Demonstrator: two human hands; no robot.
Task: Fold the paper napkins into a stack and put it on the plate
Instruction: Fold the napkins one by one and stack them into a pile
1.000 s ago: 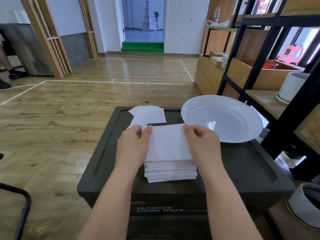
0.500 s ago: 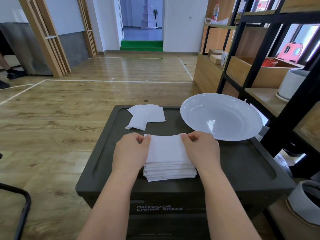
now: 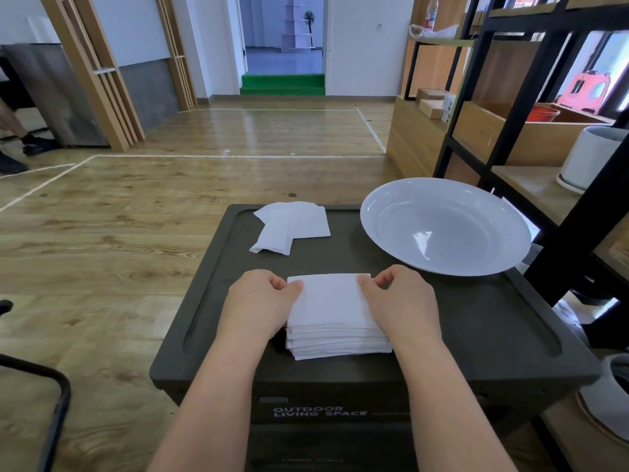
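Observation:
A stack of folded white paper napkins [image 3: 332, 318] lies near the front of a dark storage box lid [image 3: 459, 321]. My left hand [image 3: 260, 303] pinches the top napkin at its far left corner. My right hand [image 3: 401, 301] pinches the same napkin at its far right corner. The top napkin lies flat on the stack. A few loose white napkins [image 3: 289, 226] lie at the back left of the lid. The large white plate [image 3: 446, 226] sits empty at the back right, apart from both hands.
Black metal shelving [image 3: 503, 97] with wooden boxes and a white pot [image 3: 592, 158] stands close on the right. A black chair frame [image 3: 51, 403] is at the lower left. A grey-white container [image 3: 612, 396] sits at the lower right. Wooden floor stretches ahead.
Both hands drew the top napkin's far edge back towards me and lowered it flat onto the stack. The loose napkins and the plate stayed where they were.

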